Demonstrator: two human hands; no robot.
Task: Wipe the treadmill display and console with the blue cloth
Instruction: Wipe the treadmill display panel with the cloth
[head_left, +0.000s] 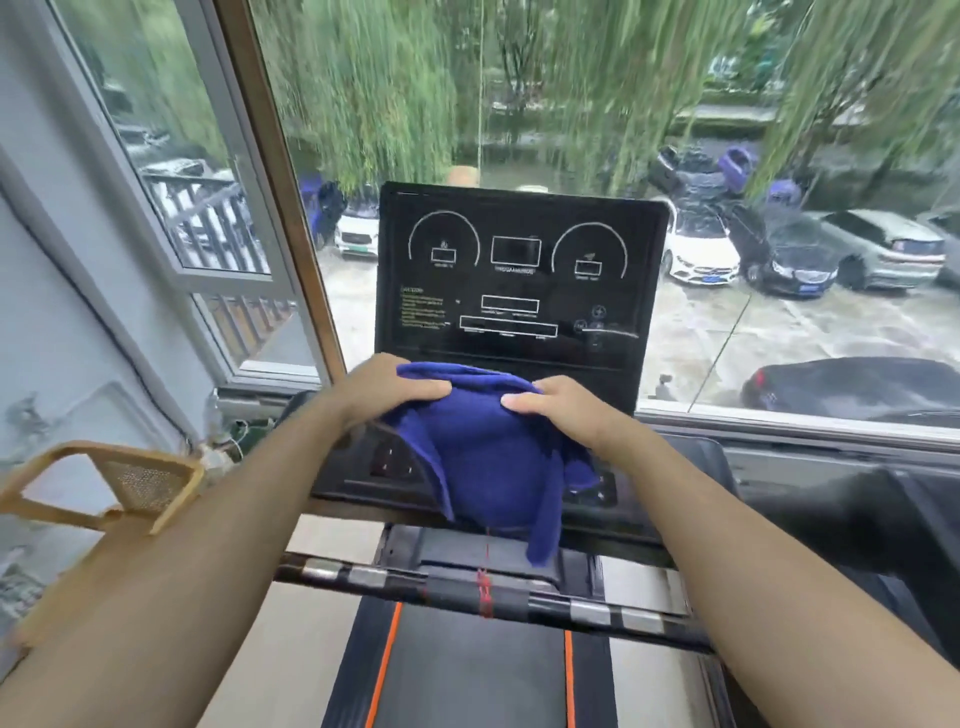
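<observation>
The blue cloth (488, 457) hangs crumpled over the middle of the black console (363, 467), its lower corner dangling past the console's front edge. My left hand (384, 387) grips the cloth's top left edge. My right hand (566, 410) grips its top right edge. Both hands sit just below the upright black display (519, 280), which shows white dial outlines and boxes and is unlit. The cloth hides the console's centre; button panels show at either side of it.
A striped handlebar (467, 587) crosses below the console, above the running belt (467, 675) with orange lines. A tan wooden frame (114, 488) stands at the left. A large window (779, 260) behind the display looks onto parked cars.
</observation>
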